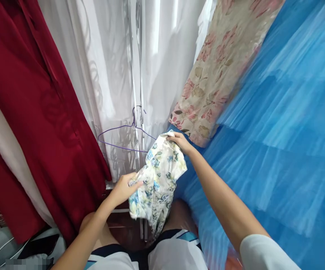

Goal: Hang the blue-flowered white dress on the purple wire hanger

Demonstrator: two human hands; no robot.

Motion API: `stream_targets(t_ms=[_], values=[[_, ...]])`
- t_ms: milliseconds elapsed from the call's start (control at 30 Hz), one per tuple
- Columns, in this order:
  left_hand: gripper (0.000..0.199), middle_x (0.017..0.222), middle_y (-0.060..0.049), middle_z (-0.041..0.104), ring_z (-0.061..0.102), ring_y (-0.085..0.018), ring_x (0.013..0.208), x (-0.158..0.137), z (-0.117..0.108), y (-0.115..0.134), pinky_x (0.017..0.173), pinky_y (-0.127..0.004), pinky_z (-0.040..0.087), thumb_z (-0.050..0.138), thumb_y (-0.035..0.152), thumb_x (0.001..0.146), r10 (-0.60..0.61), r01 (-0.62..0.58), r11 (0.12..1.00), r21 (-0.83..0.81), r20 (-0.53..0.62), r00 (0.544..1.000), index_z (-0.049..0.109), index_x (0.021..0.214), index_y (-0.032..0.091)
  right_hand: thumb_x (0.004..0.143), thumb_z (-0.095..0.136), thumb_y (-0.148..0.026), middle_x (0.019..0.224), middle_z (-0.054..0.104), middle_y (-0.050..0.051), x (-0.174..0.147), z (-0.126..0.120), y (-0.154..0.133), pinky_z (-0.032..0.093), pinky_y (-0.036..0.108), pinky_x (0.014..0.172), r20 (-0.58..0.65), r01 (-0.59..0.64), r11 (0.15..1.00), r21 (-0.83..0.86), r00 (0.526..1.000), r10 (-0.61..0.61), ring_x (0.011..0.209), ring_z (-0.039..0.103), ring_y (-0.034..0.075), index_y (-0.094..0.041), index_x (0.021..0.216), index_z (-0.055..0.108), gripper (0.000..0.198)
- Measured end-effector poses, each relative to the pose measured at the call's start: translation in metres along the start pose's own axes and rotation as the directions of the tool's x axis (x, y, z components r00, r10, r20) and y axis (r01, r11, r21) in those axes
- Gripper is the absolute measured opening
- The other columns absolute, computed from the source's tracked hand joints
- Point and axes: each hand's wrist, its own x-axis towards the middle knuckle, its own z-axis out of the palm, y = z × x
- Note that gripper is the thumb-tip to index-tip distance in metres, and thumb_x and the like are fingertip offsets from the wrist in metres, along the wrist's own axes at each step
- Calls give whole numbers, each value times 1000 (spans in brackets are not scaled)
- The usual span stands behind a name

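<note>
White clothing (pixel 176 257) on the wearer's lap comes closest to the camera, with one white sleeve (pixel 263 249) at the lower right. Beyond it, one white garment with blue, yellow and dark floral print (pixel 162 176) hangs between the person's two hands, above the lap and between the knees. The left hand (pixel 125 187) is closed on its left edge, thumb on the near face. The right hand (pixel 179 141) pinches its top edge, fingers nearly together.

One purple hanger (pixel 117 147) reaches the garment's upper left; its right end is hidden there, and whether it sits inside or behind the cloth I cannot tell. Its hook stands at two slim metal uprights (pixel 140 75), side by side.

Around these hang other fabrics: white curtains (pixel 168 56) behind; two dark red panels (pixel 47 112) on the left, with a pale strip (pixel 7 138) between them; one beige piece with pink flowers (pixel 207 93) at the upper right; and blue tiered fabric (pixel 286 157), partly blurred, down the right side. One dark flat object (pixel 40 245) lies at the lower left, near a white cable (pixel 0 249).
</note>
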Motion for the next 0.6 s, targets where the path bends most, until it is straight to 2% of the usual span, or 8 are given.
stream_targets(t_ms=[100, 167, 233, 300, 367, 433, 500, 600], values=[[29, 68, 0, 56, 51, -15, 67, 7, -34, -4, 60, -23, 37, 59, 42, 83, 18, -12, 999, 36, -171, 985, 65, 76, 14, 67, 78, -32, 65, 68, 3, 20, 28, 8, 48, 28, 56, 178, -212, 974, 81, 964, 195, 57, 61, 16, -15, 74, 67, 21], [27, 68, 0, 56, 50, -15, 66, 9, -63, -13, 60, -23, 36, 55, 40, 85, 39, -17, 993, 113, -198, 979, 65, 78, 16, 68, 79, -36, 66, 69, 4, 21, 44, 12, 48, 28, 54, 296, -278, 954, 113, 926, 235, 56, 62, 16, -14, 76, 68, 25], [24, 67, 0, 58, 51, -16, 66, 10, -96, -28, 63, -25, 35, 53, 37, 85, 62, -17, 953, 302, -142, 988, 66, 76, 18, 68, 79, -35, 66, 69, 3, 19, 50, 12, 48, 26, 53, 319, -268, 953, 145, 924, 212, 55, 61, 15, -14, 77, 69, 26], [19, 65, 0, 60, 53, -19, 69, 15, -130, -44, 71, -28, 35, 58, 34, 80, 42, -4, 857, 516, -61, 997, 67, 69, 21, 67, 80, -32, 64, 68, 2, 16, 48, 7, 47, 25, 52, 291, -234, 961, 150, 939, 184, 53, 61, 14, -13, 77, 70, 24], [12, 63, -1, 62, 54, -22, 74, 25, -161, -56, 76, -30, 34, 64, 31, 72, -6, 63, 795, 603, -97, 995, 67, 65, 23, 66, 80, -27, 66, 70, 3, 16, 42, 0, 47, 25, 53, 294, -218, 968, 122, 940, 174, 54, 62, 14, -12, 78, 71, 22], [6, 64, -1, 64, 55, -23, 75, 43, -186, -60, 78, -31, 35, 63, 26, 69, -35, 147, 800, 581, -200, 979, 67, 67, 23, 67, 79, -23, 74, 73, 6, 16, 36, -10, 48, 25, 57, 327, -205, 975, 83, 930, 168, 61, 65, 16, -10, 82, 73, 21], [10, 68, -2, 66, 55, -22, 74, 66, -202, -56, 76, -30, 36, 57, 22, 70, -32, 187, 828, 528, -288, 957, 67, 70, 22, 70, 76, -22, 78, 74, 7, 18, 34, -19, 49, 25, 58, 356, -194, 980, 40, 919, 167, 65, 66, 17, -10, 86, 74, 20], [15, 76, -4, 66, 56, -21, 74, 104, -212, -42, 74, -29, 39, 49, 19, 72, 6, 196, 861, 469, -395, 918, 64, 77, 19, 72, 75, -23, 77, 74, 6, 19, 32, -30, 50, 24, 58, 373, -216, 976, -9, 905, 204, 64, 66, 16, -11, 87, 74, 20]])
